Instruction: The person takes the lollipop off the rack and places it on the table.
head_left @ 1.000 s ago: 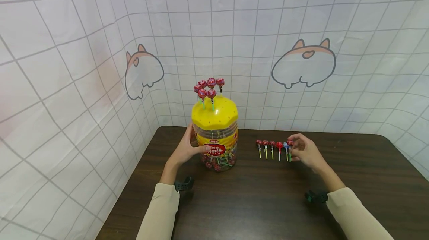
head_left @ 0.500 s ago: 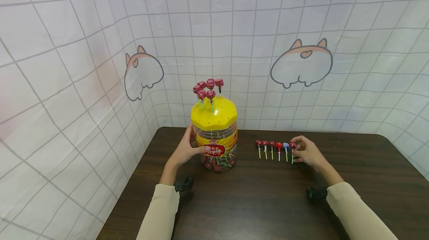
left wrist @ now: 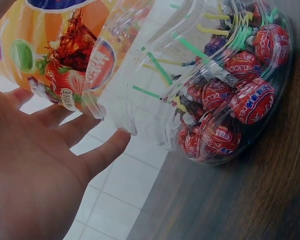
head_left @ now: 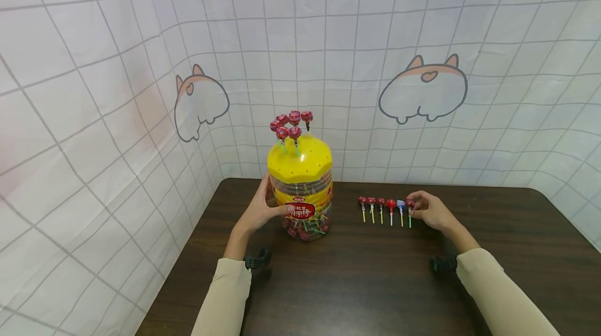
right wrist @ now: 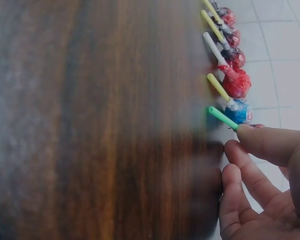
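A large clear jar (head_left: 307,190) with a yellow lid (head_left: 307,161) stands upright on the table. My left hand (head_left: 258,210) holds its left side, thumb across the front and fingers round the back. Wrapped lollipops (left wrist: 252,100) lie inside the jar. Several red lollipops (head_left: 295,132) stand up from holes in the lid. Right of the jar, lollipops lie in a row. At the row's right end, my right hand (head_left: 433,212) pinches a lollipop with a green stick (right wrist: 222,117); its head is mostly hidden in the right wrist view. Beside it lies a blue lollipop (right wrist: 238,111).
The row also has a red lollipop with a white stick (head_left: 392,211) and dark red ones farther left. A dark wooden table (head_left: 347,284) lies beneath everything. Behind it hangs a white gridded cloth (head_left: 347,64) with cartoon animal prints.
My right hand has shifted slightly right with the green-stick lollipop, which now lies a little apart from the blue one. My left hand and the jar have stayed in place.
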The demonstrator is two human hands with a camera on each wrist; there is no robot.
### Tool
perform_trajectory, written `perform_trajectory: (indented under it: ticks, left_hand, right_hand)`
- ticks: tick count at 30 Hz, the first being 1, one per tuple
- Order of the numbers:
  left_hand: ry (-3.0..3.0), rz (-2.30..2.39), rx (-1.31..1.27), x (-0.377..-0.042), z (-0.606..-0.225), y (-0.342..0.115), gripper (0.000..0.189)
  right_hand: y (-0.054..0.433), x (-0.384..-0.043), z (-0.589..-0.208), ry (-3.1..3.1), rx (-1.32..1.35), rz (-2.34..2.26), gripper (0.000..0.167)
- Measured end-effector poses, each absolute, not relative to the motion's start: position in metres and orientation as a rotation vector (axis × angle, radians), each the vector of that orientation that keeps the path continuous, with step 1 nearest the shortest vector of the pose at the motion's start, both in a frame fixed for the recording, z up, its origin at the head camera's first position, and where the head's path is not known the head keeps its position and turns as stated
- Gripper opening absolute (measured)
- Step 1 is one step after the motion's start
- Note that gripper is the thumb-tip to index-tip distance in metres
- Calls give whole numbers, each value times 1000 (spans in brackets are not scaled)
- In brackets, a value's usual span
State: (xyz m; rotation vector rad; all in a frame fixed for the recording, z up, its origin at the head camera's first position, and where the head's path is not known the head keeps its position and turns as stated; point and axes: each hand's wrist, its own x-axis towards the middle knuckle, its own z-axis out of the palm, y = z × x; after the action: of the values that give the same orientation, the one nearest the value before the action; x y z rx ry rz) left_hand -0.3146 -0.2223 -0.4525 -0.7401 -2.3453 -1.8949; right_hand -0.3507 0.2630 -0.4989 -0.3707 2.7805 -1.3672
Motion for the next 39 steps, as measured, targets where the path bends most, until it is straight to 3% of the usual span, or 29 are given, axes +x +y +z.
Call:
perform_trajectory:
  ticks: [28,39]
  left_hand:
    - [-2322,-1892,-790,-316,-453,-223,96]
    - [-2343,-1877,-768,-316,-454,-223,97]
  right_hand:
    - [265,-354,-501,2793,-323,-1290,39]
    - [267,-346,-476,2774,-333,-1404,52]
